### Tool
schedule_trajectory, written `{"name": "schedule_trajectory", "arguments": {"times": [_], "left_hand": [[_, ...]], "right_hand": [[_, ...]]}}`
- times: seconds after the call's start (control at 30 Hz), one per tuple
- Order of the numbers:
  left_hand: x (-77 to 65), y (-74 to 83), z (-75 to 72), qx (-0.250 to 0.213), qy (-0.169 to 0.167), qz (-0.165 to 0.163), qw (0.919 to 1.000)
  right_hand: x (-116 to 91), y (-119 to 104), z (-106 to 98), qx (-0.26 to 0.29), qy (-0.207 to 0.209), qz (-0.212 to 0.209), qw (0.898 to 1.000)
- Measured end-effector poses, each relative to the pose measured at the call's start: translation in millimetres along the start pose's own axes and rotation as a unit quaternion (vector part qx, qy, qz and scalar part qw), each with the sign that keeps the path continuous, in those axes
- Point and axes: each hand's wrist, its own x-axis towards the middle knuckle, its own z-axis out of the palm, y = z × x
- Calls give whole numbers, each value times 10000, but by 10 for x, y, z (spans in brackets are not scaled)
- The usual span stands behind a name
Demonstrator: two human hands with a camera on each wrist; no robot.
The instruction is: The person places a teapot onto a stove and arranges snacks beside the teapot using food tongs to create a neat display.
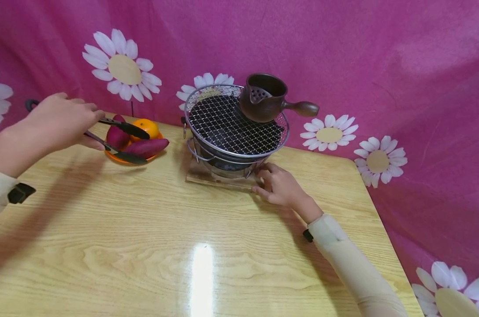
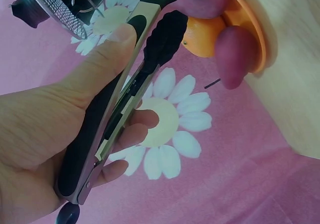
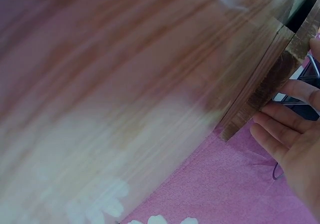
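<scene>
Tongs: one pair, and we have the tongs [image 1: 132, 130] left of the grill [image 1: 227, 127], tips spread over the fruit.
Left hand: our left hand [image 1: 61, 121] is left of the grill, thumb and fingers clamped on the tongs' handles.
Tong feel: light, stiff, springy, we reckon; mid-handle looks the sound hold, with the black tips probably kinder to skins than bare metal.
Board: one that we can make out, the wooden board [image 1: 207, 179] directly under the grill.
Right hand: and here's our right hand [image 1: 279, 185], low at the grill's front right, thumb and fingers bent round the board's end.
Board feel: rigid, and heavy with that load aboard, we judge; best taken low, by both ends.
Grill: one, round, wire mesh on top; stiff, likely top-heavy under the pot.
Pot: one dark pot [image 1: 265, 108] on the grill's back right; it looks like fragile ceramic, so we favour its single side handle.
Bowl: one orange bowl [image 1: 122, 161], left of the grill.
Sweet potatoes: two purple sweet potatoes [image 1: 154, 146] in that bowl, left of the grill; firm, smooth, better pinched around the middle.
Orange: one orange fruit [image 1: 149, 126] alongside them, round, perhaps slippery.
</scene>
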Motion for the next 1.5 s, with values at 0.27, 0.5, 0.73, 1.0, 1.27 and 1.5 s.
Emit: {"name": "schedule_trajectory", "arguments": {"times": [0.27, 0.5, 0.73, 1.0, 1.27, 1.5], "left_hand": [[-9, -6, 75, 167, -117, -3, 9998], [-33, -22, 105, 120, 26, 30, 9999], [-29, -82, 123, 91, -301, -112, 9994], [-18, -183, 202, -83, -339, -172, 9992], [-32, -240, 270, -211, -289, -152, 9992], [-45, -251, 292, -248, -185, -143, 9994]], "right_hand": [[-9, -25, -16, 31, -72, 37, 10000], [5, -17, -13, -3, -15, -14, 10000], [2, -4, -1, -11, -36, -15, 10000], [3, -8, -2, -19, -2, -42, 10000], [1, -10, 1, 1, 4, -25, 10000], [6, -9, 1, 15, 31, -29, 10000]]}}
